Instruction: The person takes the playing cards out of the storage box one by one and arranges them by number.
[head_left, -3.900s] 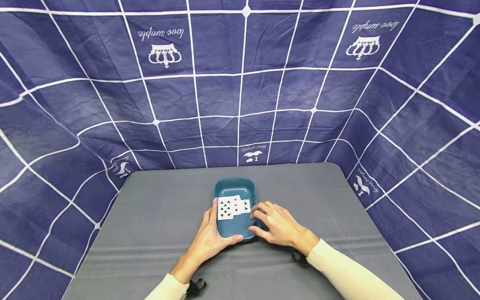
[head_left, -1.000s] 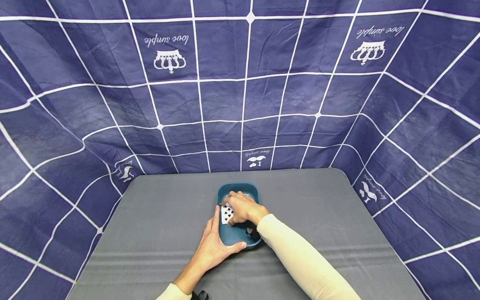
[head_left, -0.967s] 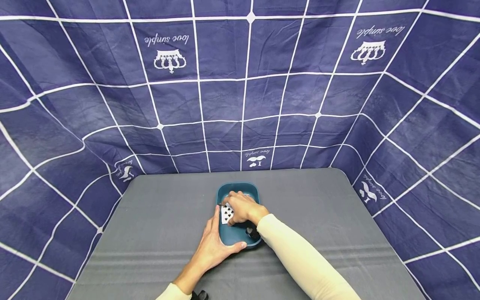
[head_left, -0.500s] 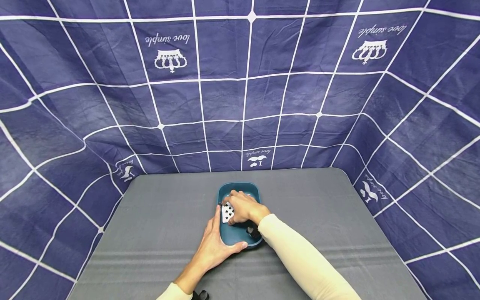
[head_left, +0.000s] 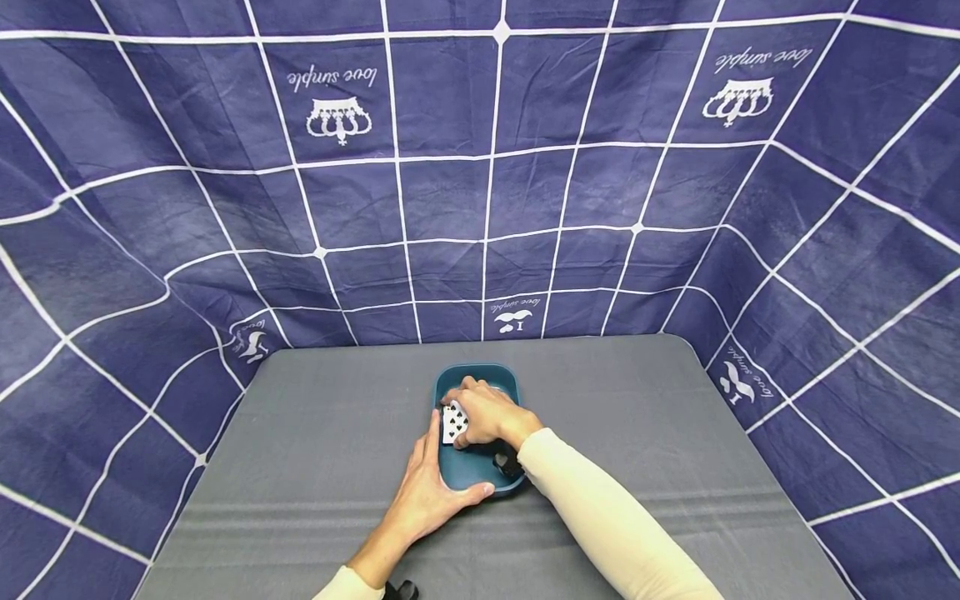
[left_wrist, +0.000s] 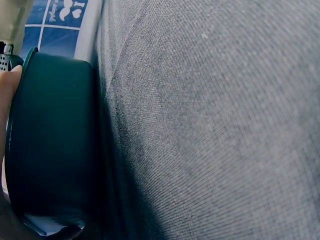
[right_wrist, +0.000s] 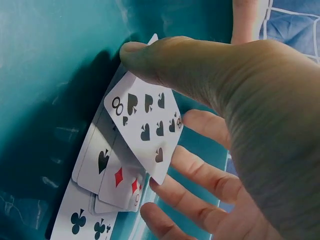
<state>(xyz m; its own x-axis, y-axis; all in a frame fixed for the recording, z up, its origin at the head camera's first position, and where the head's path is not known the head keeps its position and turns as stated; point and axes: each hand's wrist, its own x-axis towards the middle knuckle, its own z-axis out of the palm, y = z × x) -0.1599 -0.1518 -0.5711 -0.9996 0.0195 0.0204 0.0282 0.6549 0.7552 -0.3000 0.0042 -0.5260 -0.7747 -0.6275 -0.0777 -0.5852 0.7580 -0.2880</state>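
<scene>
A teal tray [head_left: 468, 473] stands on the table with playing cards in it. My right hand [head_left: 486, 415] reaches inside and pinches an eight of spades [right_wrist: 145, 120] by its edges, thumb on one side and fingertips on the other. This card tilts above the rest. Beneath it lie overlapping cards: a spade card [right_wrist: 95, 157], a diamond card [right_wrist: 119, 175] and a club card [right_wrist: 75, 220]. My left hand [head_left: 433, 493] rests against the tray, straight fingers along its left side and thumb on the near rim. The left wrist view shows mostly the tray's outer wall [left_wrist: 55, 135].
The grey cloth-covered table [head_left: 337, 433] extends around the tray. Blue curtains [head_left: 442, 200] with white grid lines hang behind it and at both sides. A black wrist strap [head_left: 506, 461] on the right wrist sits over the tray's right side.
Since the oldest frame, my right hand has gone from the tray's right rim onto the spread cards and pinched the eight of spades. The left hand has stayed on the tray.
</scene>
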